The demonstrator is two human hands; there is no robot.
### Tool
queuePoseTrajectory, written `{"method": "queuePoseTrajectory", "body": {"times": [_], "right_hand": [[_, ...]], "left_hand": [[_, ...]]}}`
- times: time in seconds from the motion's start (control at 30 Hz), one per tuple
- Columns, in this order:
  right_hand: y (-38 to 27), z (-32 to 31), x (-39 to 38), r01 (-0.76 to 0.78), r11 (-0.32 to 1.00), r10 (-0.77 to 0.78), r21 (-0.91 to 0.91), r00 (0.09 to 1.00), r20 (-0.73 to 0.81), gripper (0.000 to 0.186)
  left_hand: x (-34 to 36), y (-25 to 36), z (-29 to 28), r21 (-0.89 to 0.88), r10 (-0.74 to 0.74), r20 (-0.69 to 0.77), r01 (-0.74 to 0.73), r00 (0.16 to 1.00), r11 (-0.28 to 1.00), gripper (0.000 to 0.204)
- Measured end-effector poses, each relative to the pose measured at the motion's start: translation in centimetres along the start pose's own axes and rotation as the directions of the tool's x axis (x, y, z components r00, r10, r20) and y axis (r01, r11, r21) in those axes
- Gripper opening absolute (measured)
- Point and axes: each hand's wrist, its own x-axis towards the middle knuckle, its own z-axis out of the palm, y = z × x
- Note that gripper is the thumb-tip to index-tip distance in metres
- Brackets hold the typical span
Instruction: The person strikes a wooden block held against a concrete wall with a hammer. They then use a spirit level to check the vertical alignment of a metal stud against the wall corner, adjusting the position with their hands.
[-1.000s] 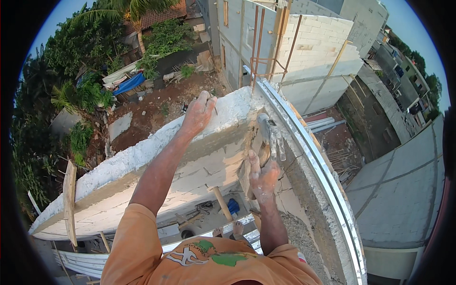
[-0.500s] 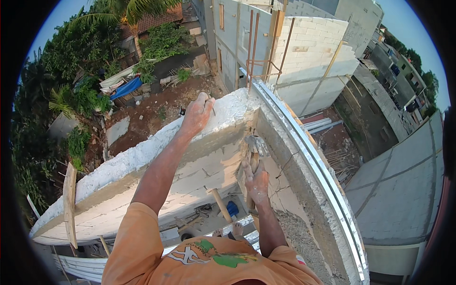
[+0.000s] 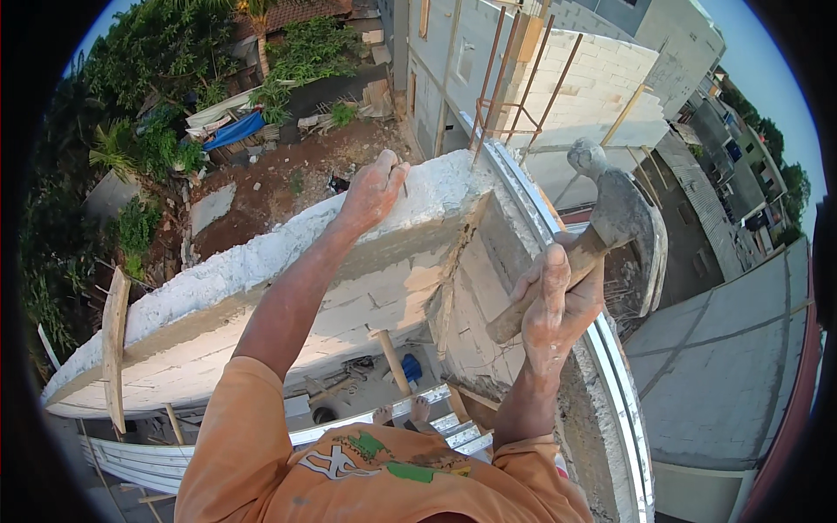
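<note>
Presently: hammer (image 3: pixel 617 212) gripped in right hand (image 3: pixel 562 307), handle slanting up-right, head well right of thin nail (image 3: pixel 404 187) pinched by left hand (image 3: pixel 373 193) at wall top (image 3: pixel 449 177).

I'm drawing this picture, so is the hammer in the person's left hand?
No, the right hand grips the hammer by its wooden handle, while the left hand is at the rough white wall top.
</note>
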Motion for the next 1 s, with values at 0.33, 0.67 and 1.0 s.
{"method": "queuePoseTrajectory", "body": {"times": [0.33, 0.67, 1.0], "right_hand": [[11.3, -0.9, -3.9, 0.043, 0.516, 0.714, -0.855, 0.53, 0.458, 0.053], [7.2, -1.0, -6.6, -0.323, 0.75, 0.618, -0.577, 0.652, 0.439, 0.042], [-1.4, 3.7, 2.6, 0.136, 0.924, -0.068, -0.359, 0.978, 0.196, 0.029]], "left_hand": [[-0.2, -0.5, -0.3, -0.048, -0.029, 0.024, 0.031, 0.999, 0.998, 0.027], [-0.3, -0.2, -0.2, -0.048, 0.006, -0.022, -0.007, 1.0, 0.999, 0.026], [-0.1, -0.5, 0.0, -0.013, 0.014, -0.028, -0.014, 1.0, 1.0, 0.024]]}}
